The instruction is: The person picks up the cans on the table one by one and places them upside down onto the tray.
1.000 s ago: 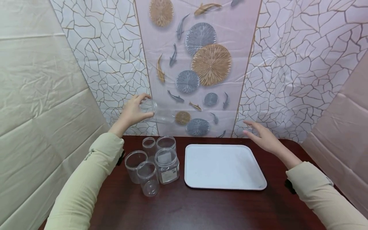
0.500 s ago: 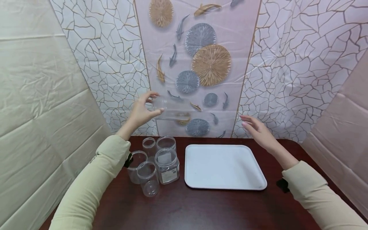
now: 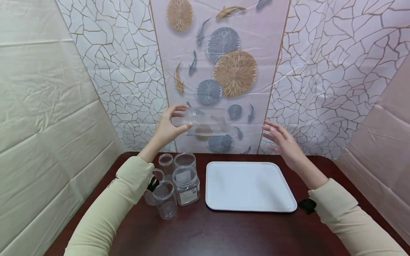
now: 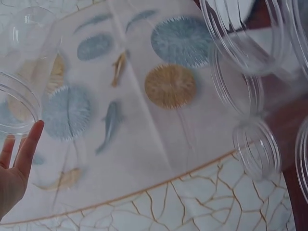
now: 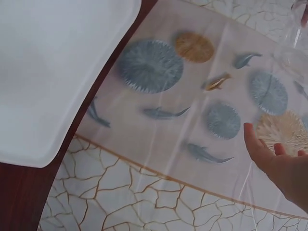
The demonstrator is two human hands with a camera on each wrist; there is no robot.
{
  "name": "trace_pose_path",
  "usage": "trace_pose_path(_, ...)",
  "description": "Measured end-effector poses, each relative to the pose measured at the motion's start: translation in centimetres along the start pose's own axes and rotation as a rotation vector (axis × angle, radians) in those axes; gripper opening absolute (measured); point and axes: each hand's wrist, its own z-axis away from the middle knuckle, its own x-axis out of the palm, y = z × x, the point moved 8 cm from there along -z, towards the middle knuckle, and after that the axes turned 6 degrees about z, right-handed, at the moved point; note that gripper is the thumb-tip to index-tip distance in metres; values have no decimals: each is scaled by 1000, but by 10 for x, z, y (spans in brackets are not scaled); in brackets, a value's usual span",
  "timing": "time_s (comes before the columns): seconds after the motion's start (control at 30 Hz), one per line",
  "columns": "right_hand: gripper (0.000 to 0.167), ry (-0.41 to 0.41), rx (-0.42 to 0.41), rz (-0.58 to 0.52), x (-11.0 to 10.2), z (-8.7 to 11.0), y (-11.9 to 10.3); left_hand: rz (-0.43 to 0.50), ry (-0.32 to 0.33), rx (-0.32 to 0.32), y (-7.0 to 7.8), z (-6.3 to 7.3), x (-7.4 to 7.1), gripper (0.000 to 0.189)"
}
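Observation:
My left hand [image 3: 169, 124] grips a clear plastic jar [image 3: 208, 121] around its rim end, up off the table in front of the patterned wall. The jar lies sideways in the air, its base pointing right. In the left wrist view, fingertips [image 4: 34, 132] touch the rim of that jar [image 4: 23, 108]. Above the far right corner of a white tray [image 3: 251, 186], my right hand [image 3: 286, 144] hovers with relaxed fingers and holds nothing. The right wrist view catches part of the jar [image 5: 293, 53] beyond the right hand [image 5: 286, 175].
Several clear jars stand grouped on the dark red table left of the tray, among them a labelled square jar [image 3: 186, 188], a tall jar [image 3: 166, 204] and a small jar [image 3: 166, 165]. Patterned cloth [image 3: 235, 73] hangs behind, with beige cloth panels [image 3: 41, 124] at the sides.
My left hand has carried the jar rightward, from above the group of jars toward the tray. My right hand has moved a little left, toward the jar. The tray has stayed put.

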Motion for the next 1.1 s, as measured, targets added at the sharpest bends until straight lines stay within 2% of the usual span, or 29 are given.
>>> trace_pose_path(0.43,48,1,-12,-247,9,-3,-16,165,-49,32,9,3,40,52)
trace_pose_path(0.63,50,14,-8,-340,13,-8,-23,242,-59,36,12,6,53,53)
trace_pose_path(0.93,48,-3,17,-320,20,-9,-29,288,-79,56,15,11,66,53)
trace_pose_path(1.1,45,-13,34,-362,24,-8,-29,293,-88,64,17,15,72,52)
